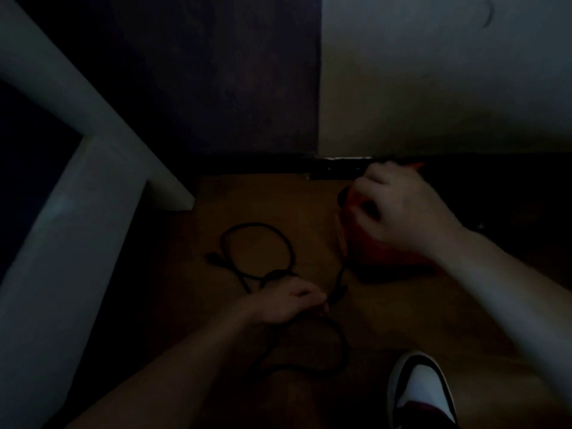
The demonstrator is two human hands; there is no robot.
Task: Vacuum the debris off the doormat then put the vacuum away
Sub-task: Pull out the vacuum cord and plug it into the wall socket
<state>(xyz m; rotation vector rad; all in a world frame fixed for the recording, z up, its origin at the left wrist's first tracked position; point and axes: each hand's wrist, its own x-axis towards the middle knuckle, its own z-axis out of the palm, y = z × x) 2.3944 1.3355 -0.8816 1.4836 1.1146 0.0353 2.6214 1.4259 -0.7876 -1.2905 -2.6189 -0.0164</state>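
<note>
The scene is very dark. A red handheld vacuum (380, 252) sits on the wooden floor by the baseboard at centre right. My right hand (399, 205) grips its top from above. Its black power cord (257, 243) lies in loops on the floor to the left of the vacuum. My left hand (288, 300) holds a bunch of that cord near the middle of the view, and more cord loops below the hand toward me. No doormat is visible.
A white frame or furniture leg (102, 156) slants across the left. A dark panel (216, 82) and a pale wall (433, 88) rise behind. My black-and-white shoe (421, 391) stands on the wooden floor (387, 320) at the bottom right.
</note>
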